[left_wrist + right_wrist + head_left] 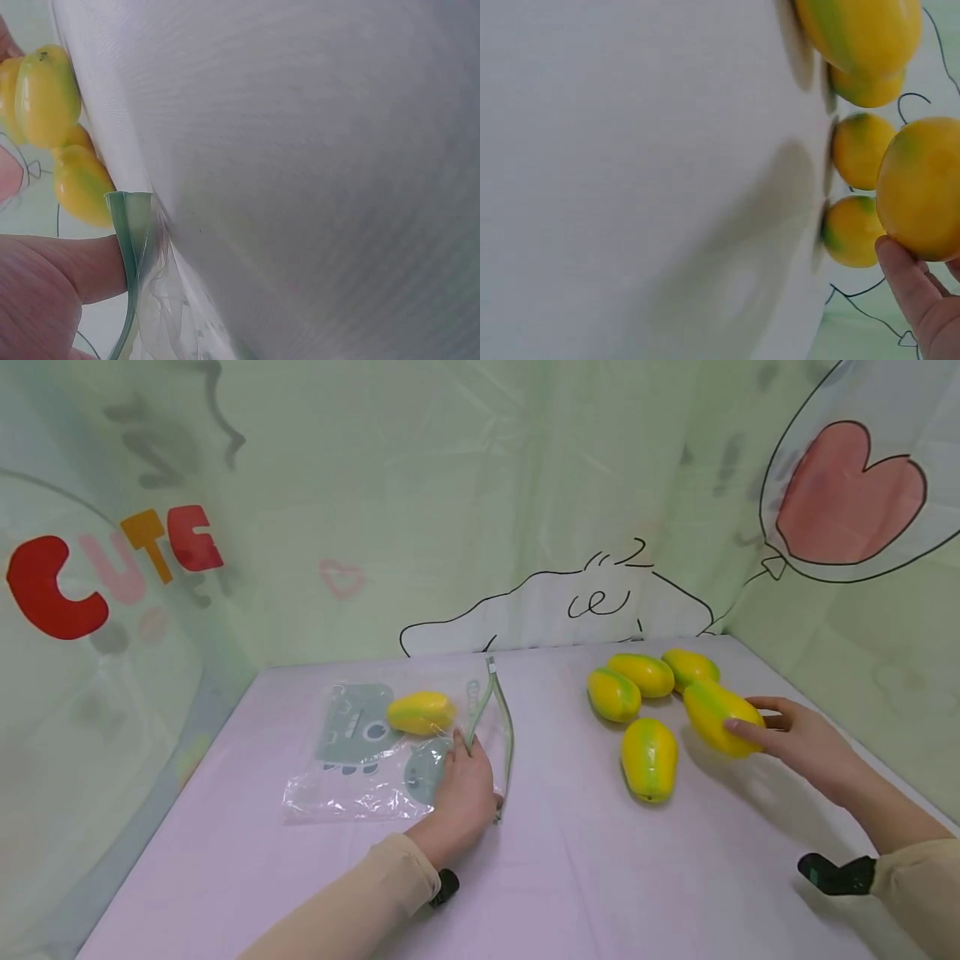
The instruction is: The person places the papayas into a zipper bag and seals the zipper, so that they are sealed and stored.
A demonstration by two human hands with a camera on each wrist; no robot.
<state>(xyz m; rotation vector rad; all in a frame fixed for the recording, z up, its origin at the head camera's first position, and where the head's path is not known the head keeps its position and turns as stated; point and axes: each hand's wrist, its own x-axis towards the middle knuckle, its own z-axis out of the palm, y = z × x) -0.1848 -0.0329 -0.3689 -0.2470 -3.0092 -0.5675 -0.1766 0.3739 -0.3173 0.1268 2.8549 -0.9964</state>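
Note:
A clear zip bag [352,793] with a green cartoon print lies flat at the left of the table, its green-edged mouth parted toward the right. Inside it rests one yellow-green papaya [422,713]. My left hand [467,785] holds the bag at its mouth; in the left wrist view the thumb [101,270] is against the green zip strip [129,240]. With its fingers and thumb, my right hand [806,747] grips another papaya [722,717] above the table; the right wrist view shows this papaya [922,187] raised over its shadow.
Three papayas cluster at the back right: one in front [613,695], one behind [641,674], one farther right [690,668]. Another papaya [649,760] lies nearer. A pale cloth covers the table [570,860], and printed curtains [465,510] stand around it.

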